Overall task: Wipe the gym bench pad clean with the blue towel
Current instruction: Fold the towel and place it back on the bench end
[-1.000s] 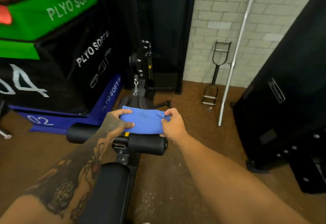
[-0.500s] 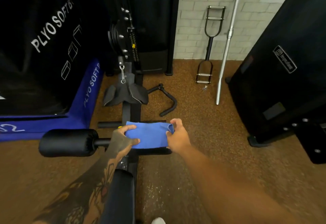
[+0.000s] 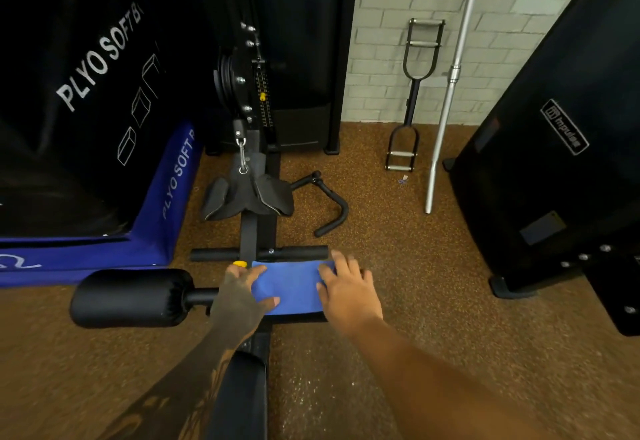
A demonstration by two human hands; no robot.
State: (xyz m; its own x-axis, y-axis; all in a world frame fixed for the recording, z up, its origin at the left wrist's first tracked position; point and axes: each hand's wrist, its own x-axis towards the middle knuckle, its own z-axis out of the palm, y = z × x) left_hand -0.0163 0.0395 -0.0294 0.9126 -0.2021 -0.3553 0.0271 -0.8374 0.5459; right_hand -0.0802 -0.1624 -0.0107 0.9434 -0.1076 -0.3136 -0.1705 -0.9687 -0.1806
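Head view: towel (image 3: 291, 287) is being spread on the pad (image 3: 301, 317), gripped by left hand (image 3: 242, 292), flattened under open-fingered right hand (image 3: 346, 289); firm sideways strokes seem needed next

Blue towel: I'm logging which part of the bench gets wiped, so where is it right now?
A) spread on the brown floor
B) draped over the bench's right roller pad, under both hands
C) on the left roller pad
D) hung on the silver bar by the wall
B: the blue towel lies over the right roller pad, with the left hand at its left edge and the right hand on its right end; the left roller pad is bare.
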